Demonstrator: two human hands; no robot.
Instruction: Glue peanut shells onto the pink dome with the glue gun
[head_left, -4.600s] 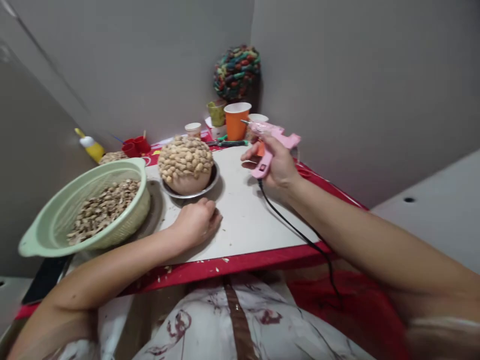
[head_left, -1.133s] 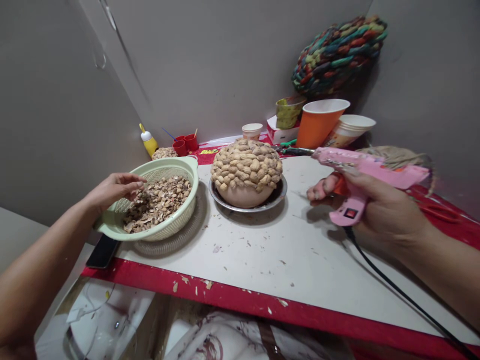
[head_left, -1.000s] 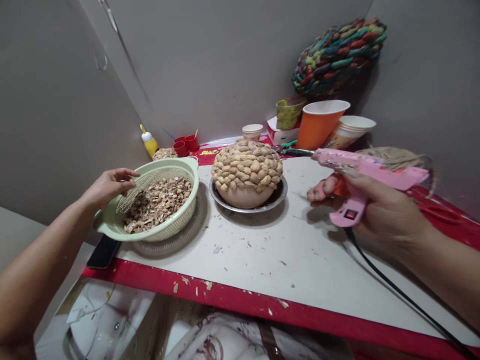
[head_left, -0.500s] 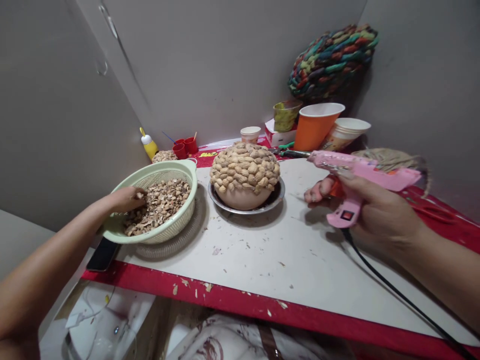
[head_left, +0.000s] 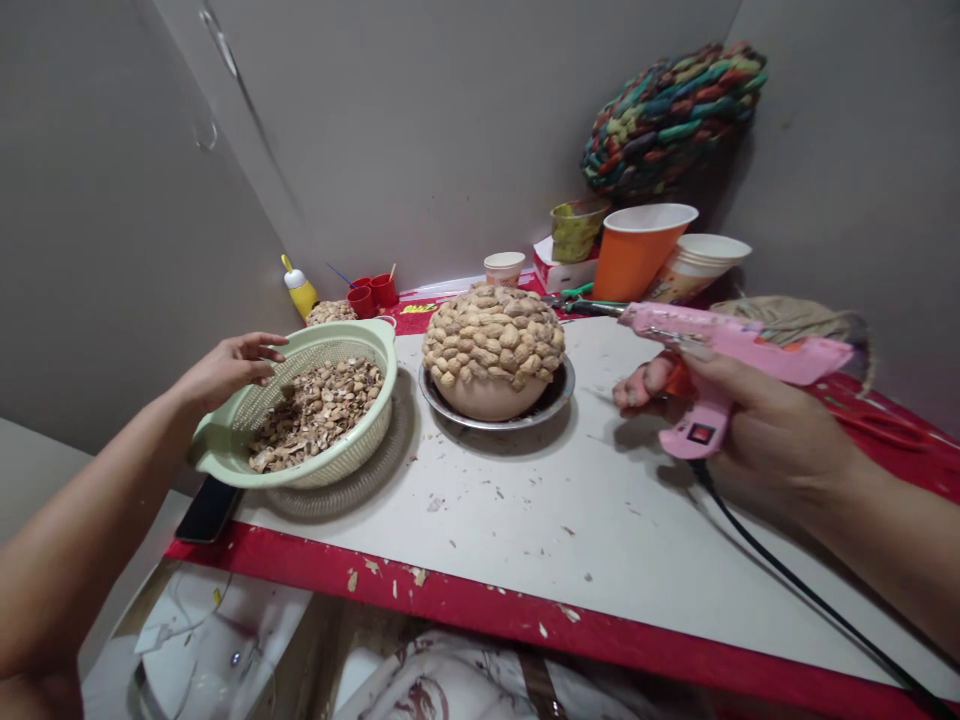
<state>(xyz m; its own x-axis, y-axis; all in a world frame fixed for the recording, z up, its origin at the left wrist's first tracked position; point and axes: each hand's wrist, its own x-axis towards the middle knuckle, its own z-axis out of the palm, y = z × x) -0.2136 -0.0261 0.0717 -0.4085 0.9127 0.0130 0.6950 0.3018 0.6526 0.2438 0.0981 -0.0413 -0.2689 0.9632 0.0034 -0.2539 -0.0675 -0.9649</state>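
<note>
Glue gun (head_left: 739, 343) sits in the right hand (head_left: 772, 425), palm wrapped round the grip, fingers curled near the orange trigger (head_left: 681, 378), aimed left. Peanut-covered ball (head_left: 493, 335) rests in a metal dish (head_left: 517, 422) on the white board (head_left: 510, 540), well apart from the gun. Left hand (head_left: 229, 372) hangs loosely spread at the left side of the green basket (head_left: 352, 450); no held item visible, contact cannot be told.

Risks, judged: forearm bumping the basket could spill shells (head_left: 322, 410) onto the phone (head_left: 208, 510); stray trigger pressure could drip glue on the board; snagged cord (head_left: 780, 565) could jerk the gun; knocked dish could roll the ball.
</note>
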